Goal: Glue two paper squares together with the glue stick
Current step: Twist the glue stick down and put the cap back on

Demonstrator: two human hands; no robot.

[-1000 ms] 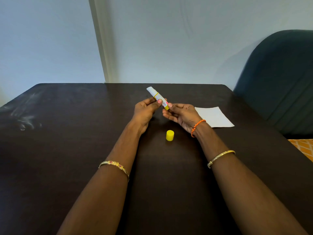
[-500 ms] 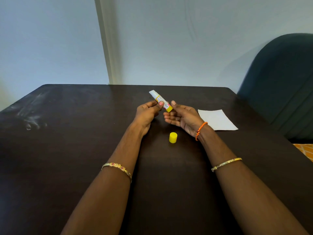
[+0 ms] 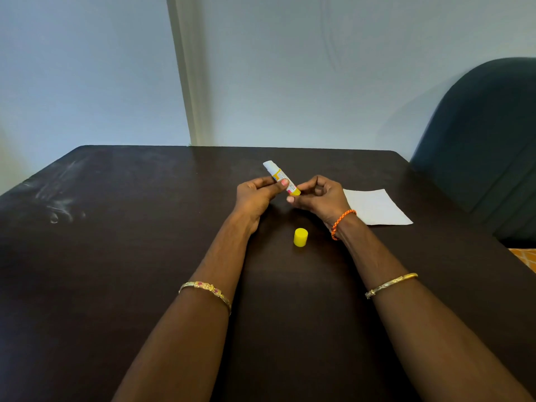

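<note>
Over dark table (image 3: 116,256), both hands' fingers pinch glue stick (image 3: 280,177) — cap (image 3: 300,237) seemingly off.

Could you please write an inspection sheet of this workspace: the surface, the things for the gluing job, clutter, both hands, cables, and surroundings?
Surface: dark table, with pale smudges on its far left part.
Job's things: glue stick, uncapped and tilted, held above the table; its yellow cap stands on the table between the wrists; white paper lies flat beside the right hand.
Clutter: nothing seen.
Hands: left hand grips the stick's body; right hand pinches its yellow base end.
Cables: nothing seen.
Surroundings: pale wall behind; dark chair at the right.
</note>
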